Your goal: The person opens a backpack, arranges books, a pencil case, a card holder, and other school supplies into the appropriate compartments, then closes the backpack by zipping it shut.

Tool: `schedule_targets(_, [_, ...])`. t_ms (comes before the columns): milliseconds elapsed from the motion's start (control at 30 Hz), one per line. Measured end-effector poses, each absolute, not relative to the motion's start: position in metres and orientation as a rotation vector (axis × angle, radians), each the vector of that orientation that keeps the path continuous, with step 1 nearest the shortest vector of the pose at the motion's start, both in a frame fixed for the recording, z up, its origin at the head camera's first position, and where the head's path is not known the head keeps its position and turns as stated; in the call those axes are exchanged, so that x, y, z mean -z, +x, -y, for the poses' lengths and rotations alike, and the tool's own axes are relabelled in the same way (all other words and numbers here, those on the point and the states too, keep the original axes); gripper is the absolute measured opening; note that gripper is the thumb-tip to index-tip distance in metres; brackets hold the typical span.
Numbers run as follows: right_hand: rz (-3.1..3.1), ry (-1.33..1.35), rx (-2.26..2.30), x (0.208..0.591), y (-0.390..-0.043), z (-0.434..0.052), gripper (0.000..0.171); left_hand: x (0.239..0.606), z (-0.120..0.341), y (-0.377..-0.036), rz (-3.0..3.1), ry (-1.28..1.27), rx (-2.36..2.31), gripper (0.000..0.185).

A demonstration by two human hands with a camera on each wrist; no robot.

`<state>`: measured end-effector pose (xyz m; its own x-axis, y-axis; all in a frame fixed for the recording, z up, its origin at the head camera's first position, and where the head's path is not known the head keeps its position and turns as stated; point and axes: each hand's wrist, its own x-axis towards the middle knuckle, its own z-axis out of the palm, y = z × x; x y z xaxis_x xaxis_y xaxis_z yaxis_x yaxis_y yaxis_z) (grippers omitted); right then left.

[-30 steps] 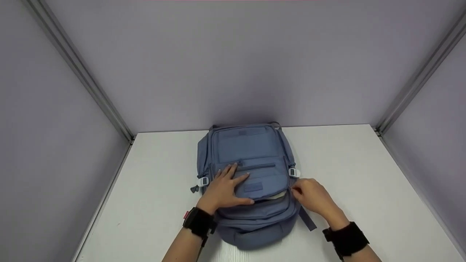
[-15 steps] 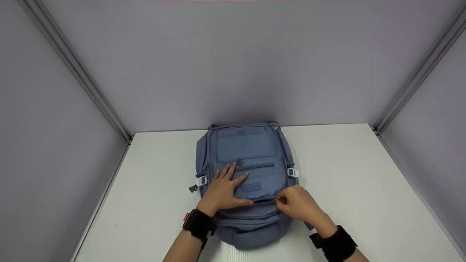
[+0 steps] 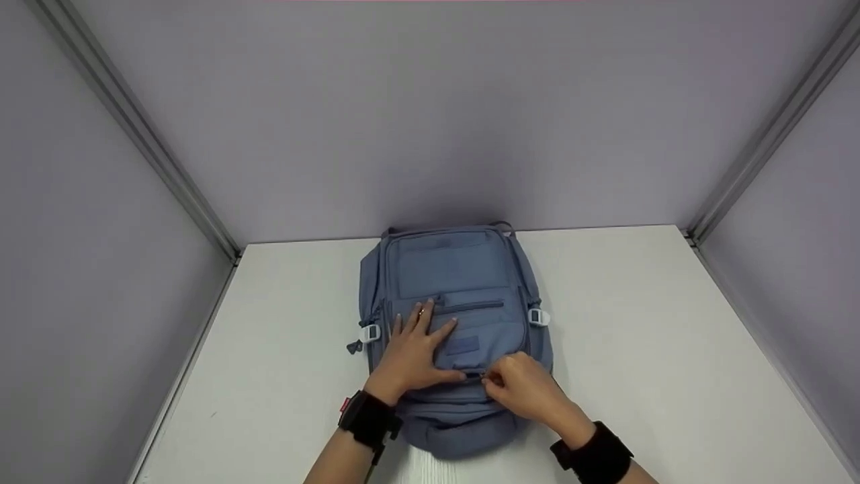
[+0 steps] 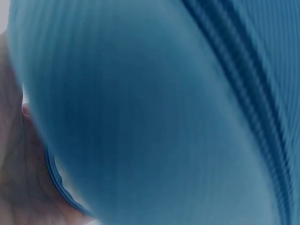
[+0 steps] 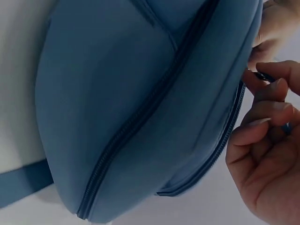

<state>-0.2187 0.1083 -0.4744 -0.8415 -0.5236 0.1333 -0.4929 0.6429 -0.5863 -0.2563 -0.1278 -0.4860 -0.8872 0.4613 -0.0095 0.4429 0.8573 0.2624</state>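
Note:
A blue backpack [image 3: 450, 265] lies on its back on the white table, its front pocket facing up. My left hand [image 3: 408, 359] rests spread across the pocket's left part, with the thumb along the pocket's lower edge. At that edge, just right of the thumb, my right hand [image 3: 527, 386] pinches a zipper pull [image 5: 263, 76], seen dark between thumb and finger in the right wrist view. A short dark gap shows in the zipper between the two hands. In the left wrist view, blue fabric [image 4: 140, 112] hides most of the left hand [image 4: 28, 173].
White side buckles [image 3: 539, 317] sit on both flanks of the backpack. A strap [image 5: 26, 183] lies beside it in the right wrist view. Grey panels [image 3: 443, 114] enclose the white table [image 3: 289, 363] at the back and sides.
My right hand has drawn the zipper pull left along the pocket's lower edge, from the right side toward the left thumb. The opening has narrowed. The left hand has stayed in place.

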Motion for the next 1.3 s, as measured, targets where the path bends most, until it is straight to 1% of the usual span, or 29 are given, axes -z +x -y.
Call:
schedule_targets(67, [-2.811, -0.869, 0.987, 0.476, -0.217, -0.107, 0.012, 0.485, 0.126, -0.254, -2.966, 0.716, -0.379, 0.099])
schedule_targets(200, [-2.812, -0.848, 1.016, 0.477, -0.215, -0.107, 0.020, 0.480, 0.121, -0.246, -3.021, 0.736, -0.298, 0.092])
schedule_targets(300, [-2.808, -0.835, 1.018, 0.475, -0.213, -0.106, 0.024, 0.476, 0.116, -0.237, -3.099, 0.839, -0.260, 0.080])
schedule_targets(500, [-2.823, -0.864, 1.011, 0.466, -0.211, -0.102, 0.020, 0.471, 0.101, -0.222, -3.272, 1.131, -0.314, 0.044])
schedule_targets(600, [-2.830, -0.868, 0.999, 0.460, -0.210, -0.099, 0.022, 0.472, 0.094, -0.217, -3.312, 1.221, -0.307, 0.036])
schedule_targets(767, [-2.822, -0.938, 1.019, 0.456, -0.208, -0.097, 0.033, 0.476, 0.088, -0.214, -3.245, 1.331, -0.368, 0.026])
schedule_targets(833, [-2.775, -0.996, 1.088, 0.457, -0.209, -0.099, 0.030, 0.477, 0.087, -0.212, -3.208, 1.328, -0.421, 0.023])
schedule_targets(967, [-2.700, -1.089, 1.226, 0.463, -0.213, -0.107, 0.014, 0.478, 0.085, -0.211, -3.178, 1.241, -0.526, 0.015])
schedule_targets(1033, [-2.759, -1.132, 1.204, 0.468, -0.218, -0.112, 0.014, 0.478, 0.085, -0.210, -3.176, 1.189, -0.567, 0.013])
schedule_targets(1167, [-2.977, -1.262, 0.969, 0.481, -0.228, -0.119, 0.015, 0.478, 0.083, -0.209, -3.199, 1.109, -0.632, 0.015])
schedule_targets(1300, [-3.072, -1.395, 0.820, 0.493, -0.235, -0.122, 0.014, 0.477, 0.081, -0.208, -3.217, 1.040, -0.676, 0.025])
